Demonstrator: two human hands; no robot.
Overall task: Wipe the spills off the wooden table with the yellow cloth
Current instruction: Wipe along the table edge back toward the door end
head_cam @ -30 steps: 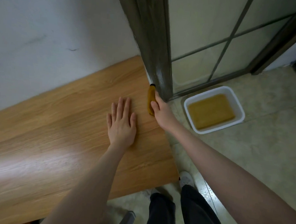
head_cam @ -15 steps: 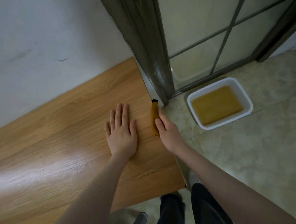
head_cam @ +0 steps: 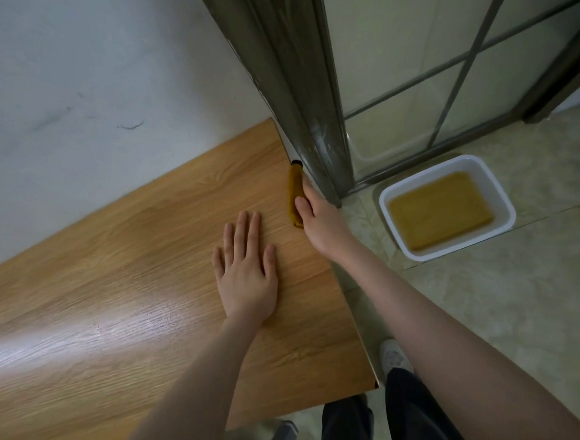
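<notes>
While the left hand (head_cam: 245,271) lies flat on the wooden table (head_cam: 113,276), fingers straight and close together with the thumb slightly out, the right hand (head_cam: 319,218) grips the yellow cloth (head_cam: 294,192) at the table's right edge. From the flat hand, the cloth sits toward one o'clock, just beyond the fingertips and apart from them. It shows as a narrow, folded strip of mustard-coloured fabric, soft-edged, running along the edge of the tabletop with a small dark tip at its far end. The right thumb rests over the top of the strip; the other fingers are hidden below the table edge (so how they curl cannot be seen).

The tabletop is smooth, light-brown board with printed wood grain, and a pale glossy sheen falls across it toward eight o'clock. A flat, matte whitish wall (head_cam: 103,69) with faint scuffs borders its far side. At twelve o'clock from the cloth stands a dark metal door frame (head_cam: 291,82), its surface scratched, holding frosted panes crossed by thin bars. Toward three o'clock, on the mottled beige tile floor (head_cam: 515,321), sits a white rectangular basin (head_cam: 503,214) with rounded corners, filled with cloudy yellow-brown liquid. Dark trousers (head_cam: 404,427) and a pale shoe (head_cam: 394,357) appear at five o'clock.
</notes>
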